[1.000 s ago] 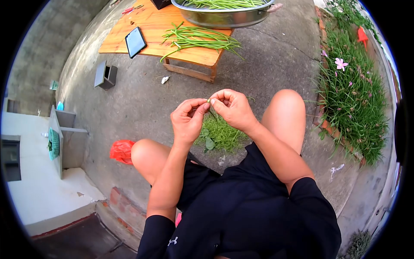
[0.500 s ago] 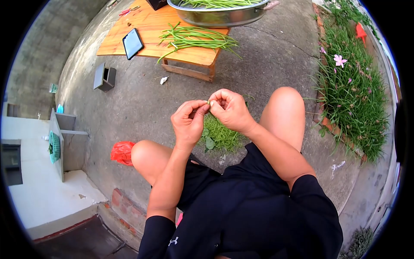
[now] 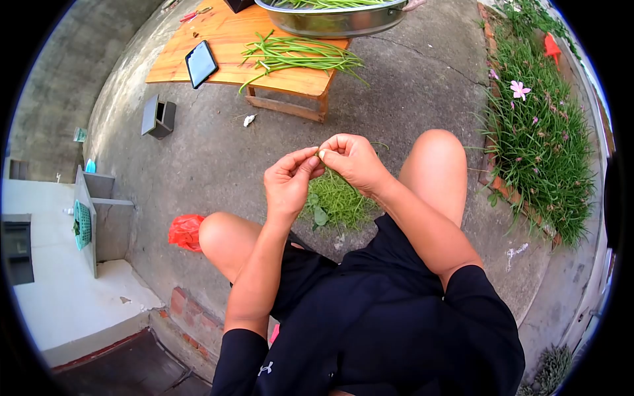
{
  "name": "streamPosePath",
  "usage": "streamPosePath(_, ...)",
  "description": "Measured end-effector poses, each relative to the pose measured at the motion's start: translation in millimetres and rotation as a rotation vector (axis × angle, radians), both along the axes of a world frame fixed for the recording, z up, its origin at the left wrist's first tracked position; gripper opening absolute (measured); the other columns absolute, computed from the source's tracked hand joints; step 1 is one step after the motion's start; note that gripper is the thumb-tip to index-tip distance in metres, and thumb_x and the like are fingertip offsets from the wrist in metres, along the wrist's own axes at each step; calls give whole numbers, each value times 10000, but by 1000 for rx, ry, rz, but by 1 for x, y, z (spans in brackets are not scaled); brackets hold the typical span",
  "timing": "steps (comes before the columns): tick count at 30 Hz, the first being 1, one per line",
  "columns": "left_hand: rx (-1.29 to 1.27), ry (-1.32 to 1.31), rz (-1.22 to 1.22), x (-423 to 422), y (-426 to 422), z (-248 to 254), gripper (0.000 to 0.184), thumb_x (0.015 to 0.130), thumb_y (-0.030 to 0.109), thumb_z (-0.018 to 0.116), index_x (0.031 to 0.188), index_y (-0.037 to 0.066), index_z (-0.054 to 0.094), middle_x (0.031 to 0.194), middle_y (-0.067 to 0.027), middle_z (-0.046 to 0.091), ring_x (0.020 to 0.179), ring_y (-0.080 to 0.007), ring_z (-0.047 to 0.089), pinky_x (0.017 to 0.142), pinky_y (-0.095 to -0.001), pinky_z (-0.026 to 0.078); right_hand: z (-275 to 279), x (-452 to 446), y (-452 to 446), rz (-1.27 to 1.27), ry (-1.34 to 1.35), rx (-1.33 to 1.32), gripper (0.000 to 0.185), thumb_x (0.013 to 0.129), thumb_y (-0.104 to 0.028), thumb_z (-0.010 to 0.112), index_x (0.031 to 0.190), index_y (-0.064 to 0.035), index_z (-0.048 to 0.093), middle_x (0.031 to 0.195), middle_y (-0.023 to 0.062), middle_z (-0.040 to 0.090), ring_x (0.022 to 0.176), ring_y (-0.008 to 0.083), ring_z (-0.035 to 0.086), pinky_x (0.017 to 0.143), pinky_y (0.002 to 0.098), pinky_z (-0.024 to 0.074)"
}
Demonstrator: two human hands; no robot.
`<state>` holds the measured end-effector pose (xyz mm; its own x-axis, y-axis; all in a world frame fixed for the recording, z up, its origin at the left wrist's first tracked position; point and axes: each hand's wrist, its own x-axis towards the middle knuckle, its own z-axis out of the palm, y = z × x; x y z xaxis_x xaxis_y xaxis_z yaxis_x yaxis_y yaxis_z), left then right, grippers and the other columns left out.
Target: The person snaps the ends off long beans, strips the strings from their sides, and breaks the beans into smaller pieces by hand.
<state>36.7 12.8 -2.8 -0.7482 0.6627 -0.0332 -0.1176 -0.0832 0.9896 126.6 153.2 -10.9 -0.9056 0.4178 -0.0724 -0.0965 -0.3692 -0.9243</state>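
Fingertip to fingertip, my left hand [image 3: 288, 185] and my right hand [image 3: 356, 165] meet in front of my knees, both pinched closed on a thin green stalk [image 3: 319, 153]. Only a small bit of the stalk shows between the fingers; a thin green end sticks out beyond my right hand. On the ground below them lies a heap of green stalk scraps [image 3: 343, 206] with a few leaves. Farther off, a bundle of long green stalks [image 3: 297, 54] rests on the wooden table [image 3: 228, 26].
A metal basin [image 3: 330, 23] of green stalks stands at the table's far right, with a phone [image 3: 201, 64] to the left. A red plastic bag [image 3: 185, 232] lies by my left knee. A grey box [image 3: 158, 117] sits on the concrete; a planted bed [image 3: 541, 138] runs along the right.
My fingertips have shifted slightly, and my right hand is a little higher. Both hands remain pinched together on the stalk. The view has tilted very slightly.
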Motion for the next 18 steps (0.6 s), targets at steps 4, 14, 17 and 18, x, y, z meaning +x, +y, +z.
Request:
streamPosePath(4,-5,-65,-8,2,2,0,189,959,-24,637,1143,-57,671,1029,-137,726,909,-187,715,834,-312,620,-3,-2,-1,-37,-66,99,95,906,-62,672,902,32,670,843,66,699,748,99,657,657,241,534)
streamPosePath(14,-67,136,-6,6,5,-11,142,974,-44,602,1106,-43,654,1021,-117,716,923,-171,707,855,-310,611,2,4,5,11,-155,-131,105,874,-65,662,888,38,683,817,70,703,710,103,649,636,247,521)
streamPosePath(17,-50,102,-25,6,6,-8,120,980,-17,608,1096,-31,635,1011,-111,718,909,-165,708,852,-310,610,-2,2,-1,-59,-138,8,120,865,-93,684,870,27,685,792,60,703,692,100,637,623,262,522)
streamPosePath(18,-23,26,-39,6,6,-6,113,979,-6,613,1090,-25,629,1006,-108,718,903,-160,707,845,-308,609,-5,0,-2,-86,-155,117,127,860,-105,693,862,22,686,782,57,703,692,99,637,618,269,522)
